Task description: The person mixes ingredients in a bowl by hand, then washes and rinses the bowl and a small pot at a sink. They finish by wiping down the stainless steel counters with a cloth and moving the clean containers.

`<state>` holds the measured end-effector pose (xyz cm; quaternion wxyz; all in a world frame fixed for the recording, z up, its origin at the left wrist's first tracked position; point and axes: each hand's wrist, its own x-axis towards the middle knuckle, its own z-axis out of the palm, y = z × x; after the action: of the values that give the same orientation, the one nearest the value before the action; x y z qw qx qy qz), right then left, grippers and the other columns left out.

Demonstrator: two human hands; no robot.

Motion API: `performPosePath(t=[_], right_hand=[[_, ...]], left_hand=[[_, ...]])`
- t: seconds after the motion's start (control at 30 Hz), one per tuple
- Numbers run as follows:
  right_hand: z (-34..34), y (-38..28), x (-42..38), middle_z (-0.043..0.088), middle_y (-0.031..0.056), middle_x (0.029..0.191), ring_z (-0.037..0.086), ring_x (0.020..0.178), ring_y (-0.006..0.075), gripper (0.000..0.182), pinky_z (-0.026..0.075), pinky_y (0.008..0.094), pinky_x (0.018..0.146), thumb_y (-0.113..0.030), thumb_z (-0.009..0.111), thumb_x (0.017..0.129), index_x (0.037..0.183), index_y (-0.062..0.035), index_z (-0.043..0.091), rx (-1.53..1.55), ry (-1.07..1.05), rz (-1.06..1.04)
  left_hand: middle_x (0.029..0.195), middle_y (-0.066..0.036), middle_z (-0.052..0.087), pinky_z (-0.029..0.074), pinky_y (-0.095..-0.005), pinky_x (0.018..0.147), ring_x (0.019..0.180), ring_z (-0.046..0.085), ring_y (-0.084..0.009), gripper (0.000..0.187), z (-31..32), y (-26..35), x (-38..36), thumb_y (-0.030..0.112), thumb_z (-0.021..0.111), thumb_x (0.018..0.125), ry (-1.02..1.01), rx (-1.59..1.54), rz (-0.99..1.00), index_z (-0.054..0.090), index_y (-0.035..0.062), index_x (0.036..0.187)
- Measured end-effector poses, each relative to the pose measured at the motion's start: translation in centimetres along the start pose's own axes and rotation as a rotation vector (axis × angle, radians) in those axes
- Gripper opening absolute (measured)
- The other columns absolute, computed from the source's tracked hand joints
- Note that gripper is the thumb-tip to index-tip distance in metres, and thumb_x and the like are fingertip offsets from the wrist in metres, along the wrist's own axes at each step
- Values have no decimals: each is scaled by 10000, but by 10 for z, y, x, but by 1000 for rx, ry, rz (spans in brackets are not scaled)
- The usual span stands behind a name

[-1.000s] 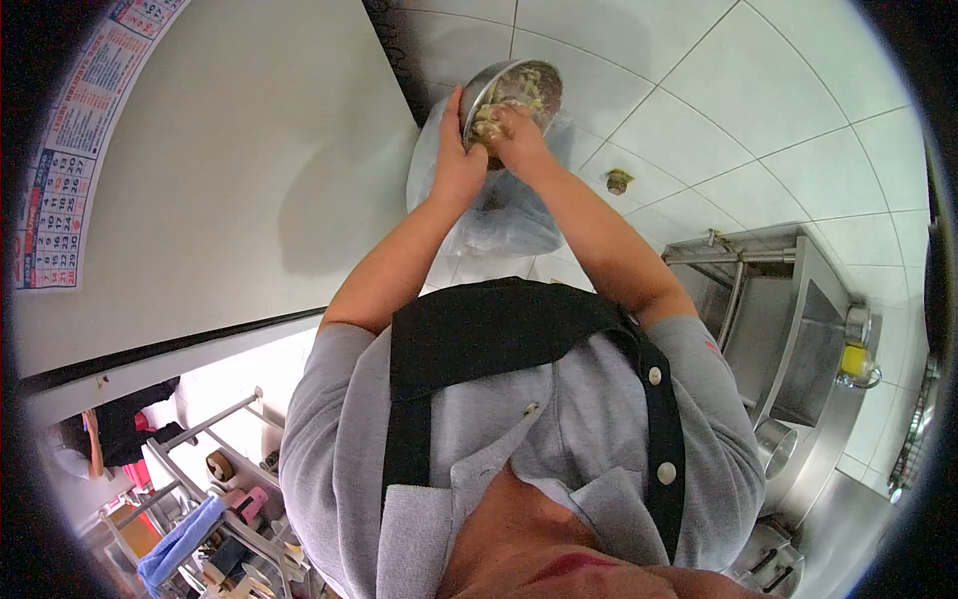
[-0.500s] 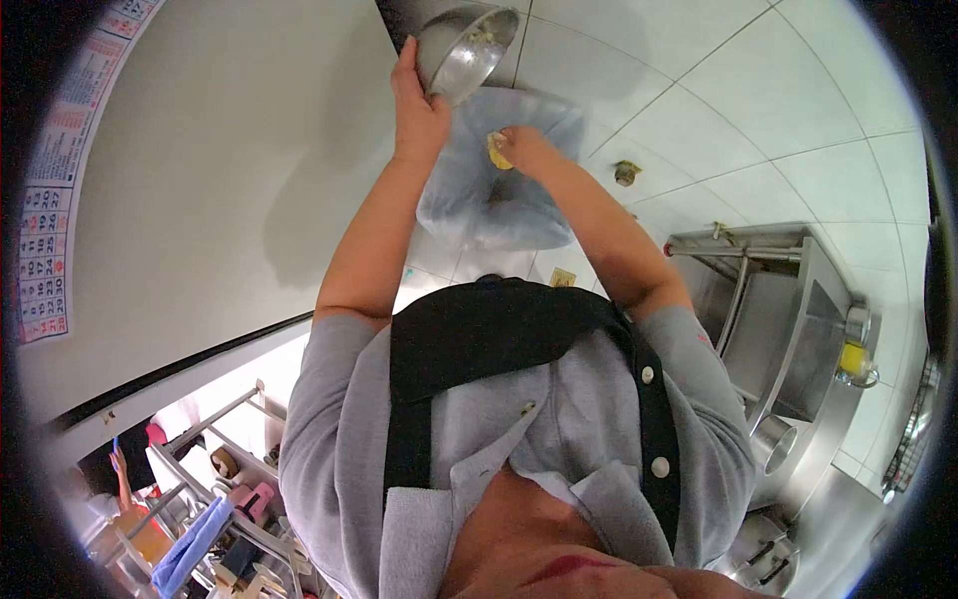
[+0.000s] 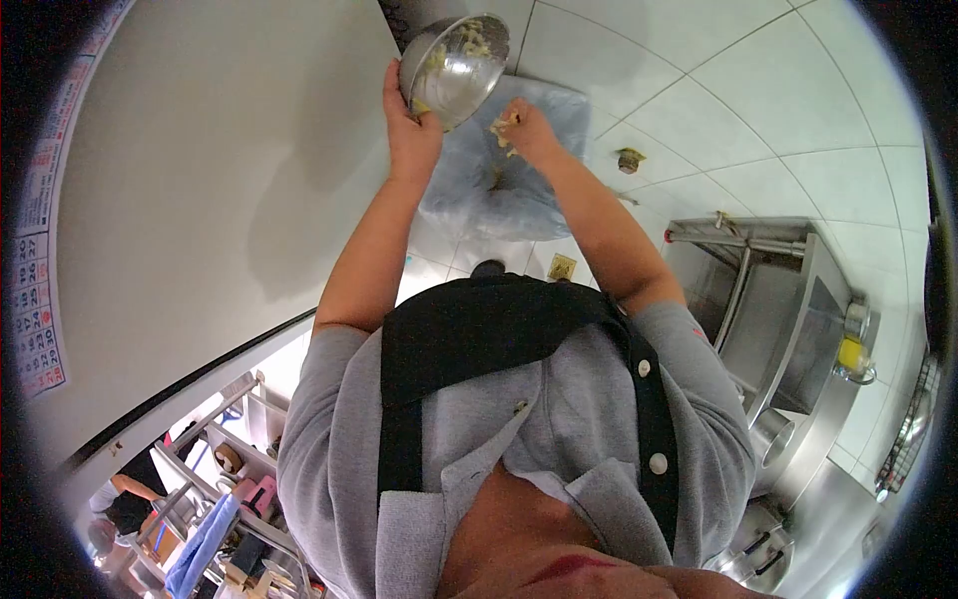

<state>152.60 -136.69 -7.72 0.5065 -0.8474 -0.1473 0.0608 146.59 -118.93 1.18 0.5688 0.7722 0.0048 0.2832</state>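
Observation:
My left hand (image 3: 411,140) grips the rim of a shiny metal bowl (image 3: 467,85), thumb at the near edge. The bowl is tilted to the right, and pale yellow scraps (image 3: 474,40) cling to its inner wall. Just right of the bowl, my right hand (image 3: 531,130) is closed around soft yellowish scraps (image 3: 502,126), with bits hanging below the fingers. Exactly what food these are, I cannot make out. Beneath both hands is a bin lined with a translucent bluish plastic bag (image 3: 544,205); a dark patch shows in its middle.
A large pale panel (image 3: 200,170) with a calendar (image 3: 35,309) stands to the left. White tiles (image 3: 738,120) and a metal sink unit (image 3: 768,309) are at right. At lower left, another person's arm (image 3: 137,487) shows near a cluttered rack (image 3: 225,459).
The bowl has turned so that more of its inside and the scraps show. My right hand has risen slightly toward the bowl, and the scraps in it now hang looser.

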Motion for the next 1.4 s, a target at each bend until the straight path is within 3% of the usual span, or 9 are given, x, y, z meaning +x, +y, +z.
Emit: performPosePath(t=[0.13, 0.53, 0.6, 0.67, 0.8, 0.93, 1.03, 1.23, 1.4], right_hand=[[-9, -15, -4, 519, 35, 754, 487, 674, 147, 133, 403, 290, 569, -30, 578, 743, 810, -79, 474, 274, -110, 337], [-18, -38, -12, 534, 161, 859, 512, 870, 323, 101, 412, 397, 739, -38, 586, 730, 809, -47, 525, -113, 239, -197], [37, 63, -10, 537, 144, 977, 520, 917, 326, 169, 426, 386, 794, -77, 574, 743, 909, -68, 545, -261, 208, -258], [144, 279, -10, 540, 128, 1096, 528, 964, 328, 255, 440, 375, 850, -115, 563, 756, 1010, -90, 565, -524, -31, -319], [137, 268, -16, 584, 126, 1045, 567, 932, 320, 280, 456, 405, 803, -155, 582, 774, 1045, -87, 572, -679, -164, -112], [90, 171, -28, 606, 109, 950, 595, 829, 257, 230, 474, 369, 743, -90, 596, 769, 996, -60, 573, 63, -143, 689], [94, 197, -46, 595, 101, 911, 589, 783, 206, 202, 489, 369, 655, -53, 598, 772, 970, -57, 560, -103, 77, 251], [50, 165, -66, 528, 63, 761, 531, 691, 197, 158, 458, 362, 569, -105, 550, 770, 925, -72, 534, 1359, 299, 754], [-47, 103, -98, 454, 29, 692, 440, 606, 149, 76, 374, 279, 526, -133, 543, 728, 703, -81, 494, 2113, -6, 298]], left_hand=[[1324, -183, 339, 289, -335, 1019, 1219, 372, -284, 736, -1, -10, -3, -71, 412, 687, -18, 15, -52, 189, 78, 1373], [1309, -175, 342, 291, -329, 1009, 1201, 378, -278, 729, -14, -15, -20, -65, 395, 701, -66, -19, -191, 162, 78, 1377], [1310, -173, 340, 292, -333, 1009, 1202, 376, -275, 731, -10, -30, -21, -61, 393, 703, -60, -18, -198, 156, 82, 1380], [1312, -173, 337, 284, -337, 1015, 1210, 366, -272, 737, -5, -43, -40, -60, 392, 701, -66, 2, -264, 146, 77, 1381], [1339, -186, 302, 248, -333, 1037, 1245, 319, -274, 763, 0, -74, -67, -77, 380, 677, -132, 8, -321, 131, 65, 1385], [1327, -191, 318, 266, -332, 1029, 1232, 339, -281, 768, 5, -88, -84, -82, 379, 682, -116, -64, -480, 121, 74, 1388], [1310, -187, 338, 332, -341, 989, 1201, 379, -293, 757, 10, -86, -86, -83, 387, 693, -95, -102, -566, 125, 79, 1384], [1255, -196, 381, 523, -470, 759, 1041, 509, -368, 578, 17, -94, -93, 44, 460, 776, -86, -567, -1003, 246, 55, 1312], [1197, -192, 449, 534, -470, 733, 1022, 525, -363, 483, 45, -90, -87, 203, 503, 849, -132, -639, -1107, 338, -25, 1242]])
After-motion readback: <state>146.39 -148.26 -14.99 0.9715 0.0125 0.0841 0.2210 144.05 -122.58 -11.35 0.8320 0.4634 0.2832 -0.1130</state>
